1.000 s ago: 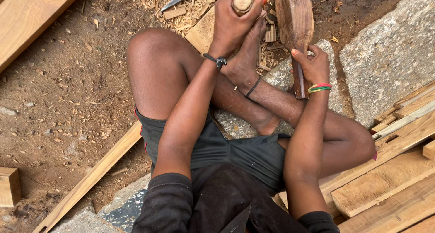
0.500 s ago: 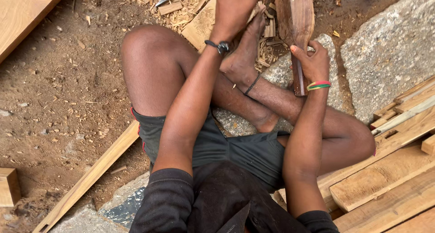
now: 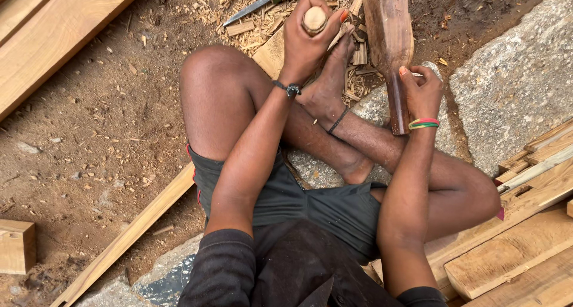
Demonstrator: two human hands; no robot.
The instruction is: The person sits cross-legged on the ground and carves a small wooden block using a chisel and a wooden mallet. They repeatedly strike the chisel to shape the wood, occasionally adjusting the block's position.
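Woodworking spot on bare earth floor point(image 3: 89, 122), seen from above the seated person's crossed legs

- Left hand point(image 3: 307, 41): grip pressed together around a round-ended wooden handle point(image 3: 314, 19), fist upright, wrist carrying a dark band. Handle stands end-up over the work, seemingly so force can go straight down; the tool's lower end is hidden behind the fist
- Right hand point(image 3: 422, 89): grip wrapped round the dark handle of a wooden mallet point(image 3: 389, 32), head pointing away from the body, striped bangle at the wrist. Mallet is held upright beside the left fist, apparently ready to strike the handle end
- Bare foot point(image 3: 331, 86): rests on a pale wood piece point(image 3: 271, 55) among shavings, seemingly pinning it steady in place of a clamp
- Chisel point(image 3: 262, 1) with green collar: lies loose on the shavings, near the left fist, not touched
- Grey stone blocks point(image 3: 513, 92): one under the legs as a seat, one to the right
- Planks point(image 3: 54, 32) at upper left, stacked boards point(image 3: 525, 247) at lower right, a thin lath point(image 3: 137, 223) along the ground

Change against the frame half a second back: left fist sits lower in view with the handle end now showing above it; mallet and right hand hold much the same place
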